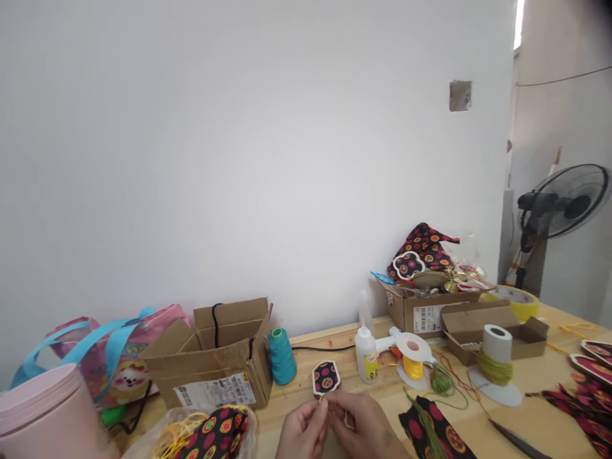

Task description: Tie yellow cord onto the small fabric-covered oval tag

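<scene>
Both my hands meet low at the bottom middle of the view, above a wooden table (535,408). My left hand (302,432) has its fingers curled in a pinch. My right hand (366,427) is closed too, its fingertips pressed against those of the left. Between them they pinch a small fabric-covered piece (326,377) in black with red and orange circles, which stands up just above the fingertips. A thin yellow thread seems to run by the fingers, but it is too fine to be sure.
An open cardboard box (217,363), a teal thread cone (282,356), a glue bottle (366,358), a yellow thread spool (413,358) and a green thread spool (496,357) stand on the table. Patterned fabric (433,433) lies at the right. A fan (564,204) stands far right, a pink tub (48,414) near left.
</scene>
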Tool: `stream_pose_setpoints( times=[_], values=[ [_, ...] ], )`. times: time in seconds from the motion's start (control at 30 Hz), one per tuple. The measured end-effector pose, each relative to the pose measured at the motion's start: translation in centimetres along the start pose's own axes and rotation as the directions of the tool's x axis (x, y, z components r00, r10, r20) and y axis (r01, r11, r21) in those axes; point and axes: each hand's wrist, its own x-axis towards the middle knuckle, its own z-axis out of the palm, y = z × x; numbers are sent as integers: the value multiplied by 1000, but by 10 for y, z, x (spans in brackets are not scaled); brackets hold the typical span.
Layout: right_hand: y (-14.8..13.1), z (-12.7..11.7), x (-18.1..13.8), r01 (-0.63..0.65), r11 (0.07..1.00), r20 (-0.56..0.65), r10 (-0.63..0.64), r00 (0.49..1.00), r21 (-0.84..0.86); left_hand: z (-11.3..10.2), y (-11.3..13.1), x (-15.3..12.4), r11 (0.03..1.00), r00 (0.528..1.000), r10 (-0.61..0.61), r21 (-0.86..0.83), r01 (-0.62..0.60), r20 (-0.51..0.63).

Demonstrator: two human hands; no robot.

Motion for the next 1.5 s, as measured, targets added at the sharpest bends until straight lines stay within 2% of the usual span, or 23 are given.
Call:
stream_pose_setpoints(
  times=[0.13,0.33,0.43,0.6,0.7,0.9,1.03,1.17,1.3,1.4,1.5],
  values=[
    [-4,-2,-1,-28,998,19,27,999,63,1,-2,1,1000,1000,4,-29,-4,-5],
    [4,0,2,-107,959,-128,145,981,263,-1,4,-4,999,1000,-30,-16,30,4],
    [3,-3,4,-124,935,-145,180,973,332,0,7,-7,999,999,-36,-7,36,-8],
    [-6,-4,1,-159,970,-93,178,980,186,0,9,-9,999,999,-36,-16,36,-17],
    [-5,-2,-1,-179,969,-73,194,978,168,-1,9,-9,999,999,-38,-19,38,-12],
    [4,-2,1,-128,978,-184,158,970,166,-2,8,-8,998,998,-57,-27,57,-9],
    [4,-1,-1,-69,984,-141,93,986,167,-4,9,-8,992,992,-122,-43,122,9],
    [-1,-3,-2,-71,974,-150,105,983,216,-2,13,-10,987,987,-159,-36,159,0],
    [-6,-6,0,-171,973,-165,196,967,155,3,14,-13,989,989,-147,-22,146,-32],
    [-7,-5,-3,-250,966,-100,256,961,72,6,11,-13,992,992,-119,-40,117,-43],
    [-4,1,-7,-299,929,30,300,953,219,3,6,-11,995,996,-70,-70,66,-51]
  ],
)
